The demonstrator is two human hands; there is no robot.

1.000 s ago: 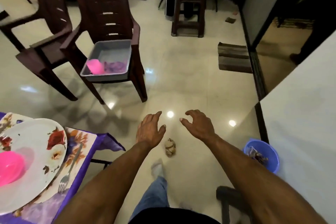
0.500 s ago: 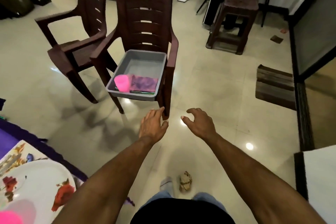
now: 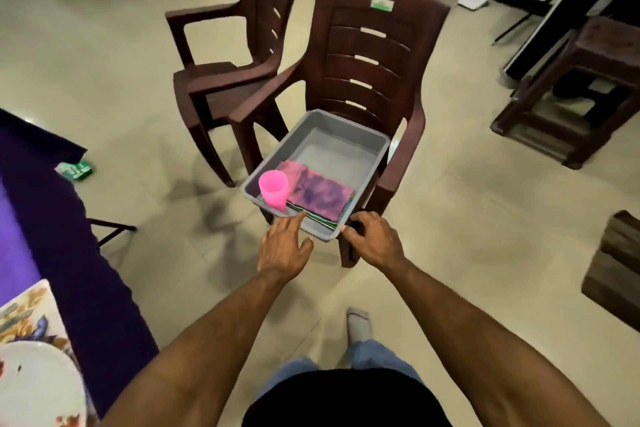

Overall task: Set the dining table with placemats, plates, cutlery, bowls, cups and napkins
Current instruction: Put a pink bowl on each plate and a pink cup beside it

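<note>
Left hand (image 3: 282, 246) loose, fingers straight, tips at near rim of grey tub (image 3: 367, 146), holding nothing. Right hand (image 3: 372, 241) loosely curled at tub's near corner, also holding nothing. Tub sits on chair (image 3: 377, 55); pink cup (image 3: 273, 189) upright inside beside folded napkins (image 3: 317, 191). Step: fetching cup and napkins. Next probably needs a grip on the cup or the tub rim, then carry to table (image 3: 38, 225) w/ plate (image 3: 34, 388).

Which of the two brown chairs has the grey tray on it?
The nearer chair, facing the person, holds the grey tray on its seat. The other chair, behind and left of it, has a bare seat.
</note>
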